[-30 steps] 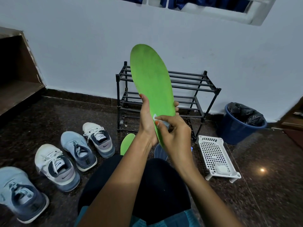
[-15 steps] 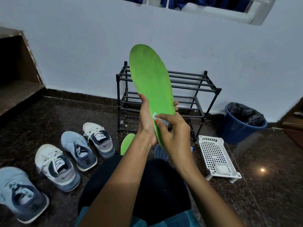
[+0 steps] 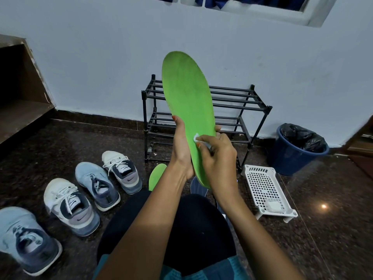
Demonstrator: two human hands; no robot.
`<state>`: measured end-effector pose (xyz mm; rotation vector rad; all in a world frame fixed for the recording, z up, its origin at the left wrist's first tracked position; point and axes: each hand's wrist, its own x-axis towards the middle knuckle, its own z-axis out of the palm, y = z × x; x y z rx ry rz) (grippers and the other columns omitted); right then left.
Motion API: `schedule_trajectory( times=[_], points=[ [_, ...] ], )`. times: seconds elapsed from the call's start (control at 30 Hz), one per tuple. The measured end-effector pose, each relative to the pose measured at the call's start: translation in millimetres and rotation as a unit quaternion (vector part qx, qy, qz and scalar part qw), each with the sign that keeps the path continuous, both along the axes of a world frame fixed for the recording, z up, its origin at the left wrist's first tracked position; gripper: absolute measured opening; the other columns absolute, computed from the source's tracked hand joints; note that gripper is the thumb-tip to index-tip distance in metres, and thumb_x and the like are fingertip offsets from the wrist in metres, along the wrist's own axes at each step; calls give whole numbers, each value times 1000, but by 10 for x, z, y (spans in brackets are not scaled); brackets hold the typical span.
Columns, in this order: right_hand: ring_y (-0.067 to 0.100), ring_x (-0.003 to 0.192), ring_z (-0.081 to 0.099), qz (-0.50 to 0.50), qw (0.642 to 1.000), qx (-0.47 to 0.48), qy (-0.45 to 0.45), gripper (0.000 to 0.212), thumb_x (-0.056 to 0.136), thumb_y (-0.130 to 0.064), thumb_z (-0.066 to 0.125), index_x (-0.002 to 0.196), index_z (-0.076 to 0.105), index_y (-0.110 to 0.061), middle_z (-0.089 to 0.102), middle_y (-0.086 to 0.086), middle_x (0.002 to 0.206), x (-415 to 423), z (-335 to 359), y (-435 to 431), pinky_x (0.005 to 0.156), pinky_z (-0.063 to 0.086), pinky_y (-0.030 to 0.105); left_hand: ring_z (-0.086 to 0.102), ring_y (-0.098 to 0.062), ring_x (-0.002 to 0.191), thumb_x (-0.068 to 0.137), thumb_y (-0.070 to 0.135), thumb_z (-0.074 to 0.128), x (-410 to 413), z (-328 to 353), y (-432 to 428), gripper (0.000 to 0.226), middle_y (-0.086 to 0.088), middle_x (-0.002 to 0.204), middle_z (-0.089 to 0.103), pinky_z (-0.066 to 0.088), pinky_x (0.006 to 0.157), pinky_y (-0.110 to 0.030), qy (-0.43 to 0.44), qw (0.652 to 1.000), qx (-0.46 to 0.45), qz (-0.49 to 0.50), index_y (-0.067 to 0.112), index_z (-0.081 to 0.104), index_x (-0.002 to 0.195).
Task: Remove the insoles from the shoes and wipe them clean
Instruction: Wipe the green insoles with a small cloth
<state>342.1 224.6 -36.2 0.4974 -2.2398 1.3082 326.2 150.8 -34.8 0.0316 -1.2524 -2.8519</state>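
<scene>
A bright green insole (image 3: 186, 98) stands upright in front of me, toe end up. My left hand (image 3: 181, 146) grips its lower half from the left, fingertips showing past the right edge. My right hand (image 3: 217, 156) pinches a small white wipe (image 3: 196, 137) against the insole's face near the heel half. A second green insole (image 3: 156, 175) lies on the floor beyond my knee. Several shoes line up at the left: two white and grey ones (image 3: 71, 207) (image 3: 122, 170) and two light blue ones (image 3: 96, 183) (image 3: 24, 237).
A black two-tier shoe rack (image 3: 242, 110) stands against the white wall. A white perforated tray (image 3: 264, 190) with a small white pad lies at the right. A blue bin (image 3: 296, 152) with a black liner sits behind it. A dark insole (image 3: 198, 187) lies by my knee. Steps rise at left.
The insole has tilted very slightly left at the top. My right hand with the wipe has barely shifted on the insole's face; my left hand keeps its hold.
</scene>
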Motion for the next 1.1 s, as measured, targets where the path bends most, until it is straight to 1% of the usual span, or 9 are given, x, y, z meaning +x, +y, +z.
schedule_trajectory(
  times=[0.1, 0.2, 0.3, 0.43, 0.5, 0.6, 0.73, 0.97, 1.1],
  points=[
    [0, 78, 51, 39, 999, -9, -5, 15, 81, 5, 62, 91, 71, -1, 54, 4, 89, 104, -26, 14, 70, 34, -2, 66, -20, 71, 91, 70, 7, -4, 1, -19, 90, -11, 81, 70, 56, 67, -27, 2, 1000, 5, -6, 3, 68, 91],
    [-8, 80, 47, 46, 999, -5, -5, 14, 81, 4, 63, 91, 71, -1, 52, -1, 87, 137, -64, 24, 70, 34, -2, 65, -19, 70, 91, 69, 6, -11, -8, -16, 90, -11, 81, 70, 56, 66, -26, 4, 1000, 1, -2, 1, 64, 97],
    [3, 78, 50, 17, 1000, 13, 0, 14, 83, 3, 62, 93, 70, 0, 46, -6, 80, 52, -24, 29, 71, 35, 1, 66, -21, 72, 92, 68, 7, -7, -1, 1, 88, -11, 82, 69, 56, 68, -27, 7, 1000, 4, -7, 4, 66, 92],
    [29, 108, 54, -13, 1000, 23, 6, 16, 85, 4, 58, 95, 69, -1, 47, 0, 89, -70, -18, 24, 86, 39, 20, 70, -19, 73, 93, 67, 6, -10, 2, 15, 85, -9, 81, 72, 58, 66, -26, 4, 1000, -5, -3, 7, 66, 91],
    [30, 106, 54, -14, 1000, 20, 13, 16, 85, 4, 58, 95, 69, 0, 47, 0, 88, -68, -31, 6, 83, 38, 17, 69, -20, 73, 92, 67, 6, -11, 5, 11, 88, -10, 81, 71, 58, 67, -27, 4, 1000, -1, 0, 7, 70, 86],
    [6, 83, 55, 4, 1000, -3, 8, 16, 83, 5, 60, 94, 70, 0, 46, -3, 81, 25, -35, -4, 72, 34, 1, 66, -20, 70, 92, 68, 6, -7, 11, 1, 92, -11, 78, 69, 56, 68, -27, 11, 1000, 3, 1, 8, 74, 78],
    [-12, 74, 50, 46, 999, -20, -15, 15, 82, 3, 62, 94, 70, -2, 44, -11, 76, 197, -97, 27, 64, 33, 0, 62, -19, 66, 91, 69, 7, -40, -8, -29, 89, -10, 77, 68, 53, 65, -26, 13, 1000, 18, 2, 0, 63, 94],
    [12, 78, 50, -10, 1000, 22, 18, 15, 84, 2, 59, 95, 70, -2, 38, -14, 78, 30, -74, 56, 68, 35, 12, 63, -21, 73, 90, 69, 4, -40, -19, -6, 89, -11, 83, 68, 55, 67, -28, 10, 1000, 2, -12, 2, 63, 96],
    [24, 82, 52, -46, 998, 31, 22, 17, 85, 2, 58, 98, 69, -1, 42, -1, 81, -61, -91, 42, 68, 34, 19, 61, -23, 78, 90, 69, 4, -44, -16, 0, 88, -13, 88, 65, 55, 69, -29, 8, 1000, -3, -7, 4, 62, 100]
  ],
)
